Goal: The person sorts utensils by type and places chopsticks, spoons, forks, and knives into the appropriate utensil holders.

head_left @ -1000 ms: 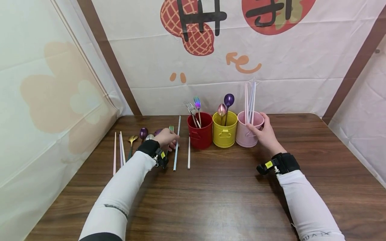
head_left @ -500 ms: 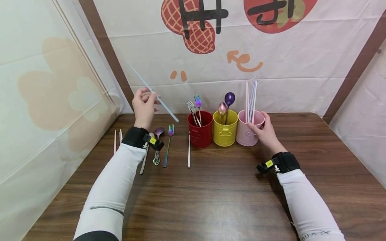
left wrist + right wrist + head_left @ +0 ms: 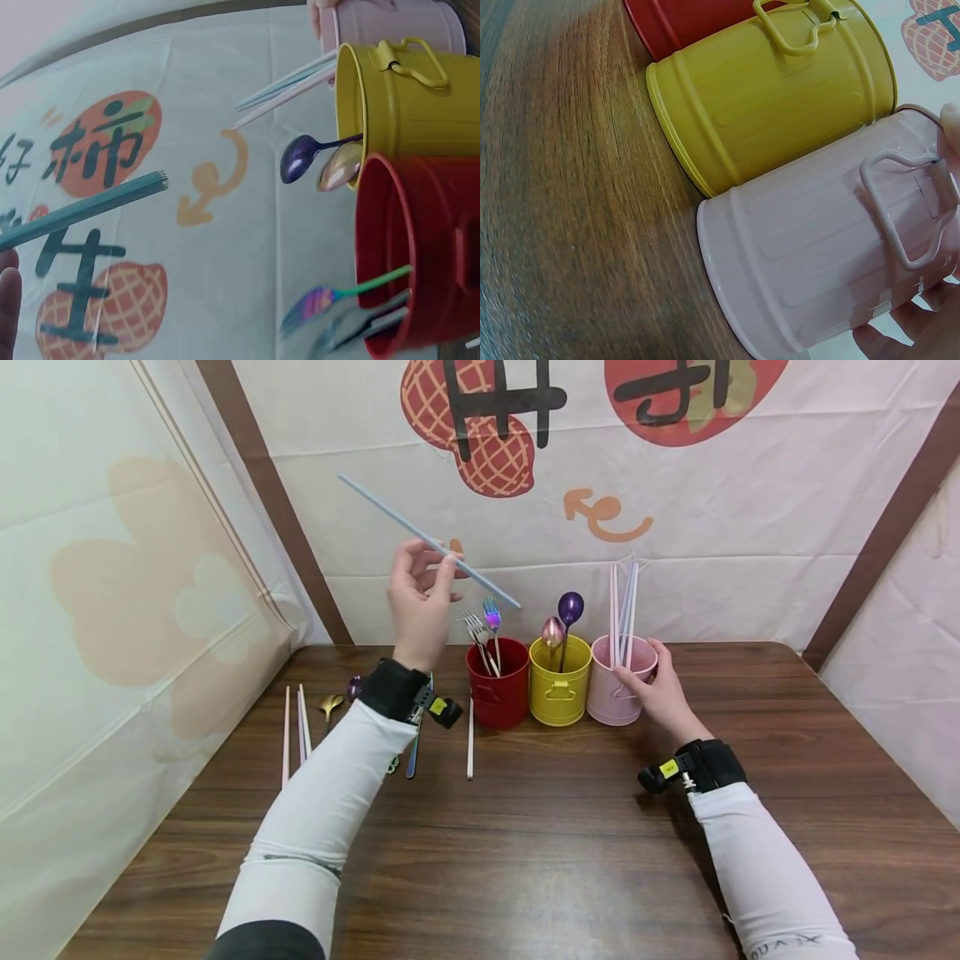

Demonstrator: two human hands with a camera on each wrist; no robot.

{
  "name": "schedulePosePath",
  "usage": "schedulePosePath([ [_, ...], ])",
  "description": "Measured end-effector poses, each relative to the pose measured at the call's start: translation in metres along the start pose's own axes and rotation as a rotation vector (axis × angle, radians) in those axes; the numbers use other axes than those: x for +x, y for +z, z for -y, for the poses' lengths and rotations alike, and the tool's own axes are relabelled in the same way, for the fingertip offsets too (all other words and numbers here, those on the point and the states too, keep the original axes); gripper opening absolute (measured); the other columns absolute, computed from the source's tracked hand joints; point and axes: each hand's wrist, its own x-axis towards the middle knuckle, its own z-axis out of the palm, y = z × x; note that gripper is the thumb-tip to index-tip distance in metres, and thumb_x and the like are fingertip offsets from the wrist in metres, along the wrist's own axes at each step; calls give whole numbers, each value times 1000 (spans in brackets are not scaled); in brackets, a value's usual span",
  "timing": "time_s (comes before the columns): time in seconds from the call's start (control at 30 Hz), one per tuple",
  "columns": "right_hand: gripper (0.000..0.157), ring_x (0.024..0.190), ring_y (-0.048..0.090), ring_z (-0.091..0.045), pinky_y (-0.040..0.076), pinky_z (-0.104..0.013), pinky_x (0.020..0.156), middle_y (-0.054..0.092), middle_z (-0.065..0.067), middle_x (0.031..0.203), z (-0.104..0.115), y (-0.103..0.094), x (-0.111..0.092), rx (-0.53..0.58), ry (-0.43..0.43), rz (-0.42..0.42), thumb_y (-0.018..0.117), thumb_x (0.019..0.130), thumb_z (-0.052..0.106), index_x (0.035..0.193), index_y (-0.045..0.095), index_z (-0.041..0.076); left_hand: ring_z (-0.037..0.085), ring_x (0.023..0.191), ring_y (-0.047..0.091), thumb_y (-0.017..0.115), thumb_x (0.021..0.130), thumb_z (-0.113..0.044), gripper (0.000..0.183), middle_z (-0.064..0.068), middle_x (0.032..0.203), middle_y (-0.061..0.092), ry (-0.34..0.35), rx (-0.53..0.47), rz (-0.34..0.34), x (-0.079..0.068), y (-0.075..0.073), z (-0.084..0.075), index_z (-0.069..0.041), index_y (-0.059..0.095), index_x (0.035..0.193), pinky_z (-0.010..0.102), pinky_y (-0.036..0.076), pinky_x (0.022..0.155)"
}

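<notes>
Backdrop (image 3: pixel 540 539): white printed cloth, hung close behind the far edge of the brown desk (image 3: pixel 570 860).
Row along that edge: red cup (image 3: pixel 502 706), yellow cup (image 3: pixel 547 710) and pink cup (image 3: pixel 609 700), set side by side, left to right.
Blue chopstick (image 3: pixel 408 527): up in the air now, held on a slant, its upper end to the left, its lower end pointed down and right, toward the row.
Left hand (image 3: pixel 422 602): thumb and fingers pinched on the chopstick past its middle; the red cup is nearest, the pink one farthest.
Right hand (image 3: pixel 663 693): pink cup gripped near its rim, thumb laid on the front; pale chopsticks (image 3: pixel 613 610) are stood in it, tips up.
Open room: air seen above the rims, but the line across toward the pink cup is bordered below by forks (image 3: pixel 492 615) and spoons (image 3: pixel 570 607).
Desk, left: white chopstick (image 3: pixel 470 743) laid just beside the red cup; further cutlery partly hidden by the left sleeve (image 3: pixel 330 802).
</notes>
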Motion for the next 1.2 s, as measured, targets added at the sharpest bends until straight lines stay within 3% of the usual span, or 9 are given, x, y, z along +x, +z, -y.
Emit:
schedulePosePath([
  [0.2,82,138,27,-39,24,-53,111,24,-29,149,0,0,1,-4,5,-5,62,95,20,152,5,2,26,85,67,59,97,-7,21,15,102,66,-21,-14,57,10,36,4,0,51,115,32,56,68],
  [0.37,80,135,32,-36,27,-50,110,29,-28,147,1,2,0,-10,-25,-32,62,95,20,151,9,3,28,89,67,60,96,-6,24,15,102,64,-12,34,120,14,61,4,2,51,117,30,56,69],
  [0.63,78,132,35,-36,30,-48,108,32,-27,145,1,3,1,3,-40,-43,62,95,19,151,11,3,23,91,68,60,97,-7,19,12,100,64,-26,81,187,6,95,8,-1,52,113,28,55,75],
  [0.83,79,133,34,-36,29,-49,109,30,-27,146,-2,3,1,-7,-39,-35,63,95,21,151,10,2,18,90,67,59,98,-10,20,9,102,65,-68,188,295,-10,111,19,-3,52,116,26,52,82],
  [1.0,78,132,35,-35,30,-49,109,31,-27,145,-1,3,0,-16,-44,-35,62,95,22,150,11,2,20,86,67,60,97,-10,20,11,101,66,-75,318,374,-16,119,38,-2,54,115,23,53,78],
  [1.2,79,134,33,-35,29,-50,109,29,-27,147,1,2,-1,-7,-32,-26,61,96,23,151,9,4,18,85,65,60,97,-13,22,10,102,67,-164,435,514,-22,124,56,-3,54,116,20,51,78],
])
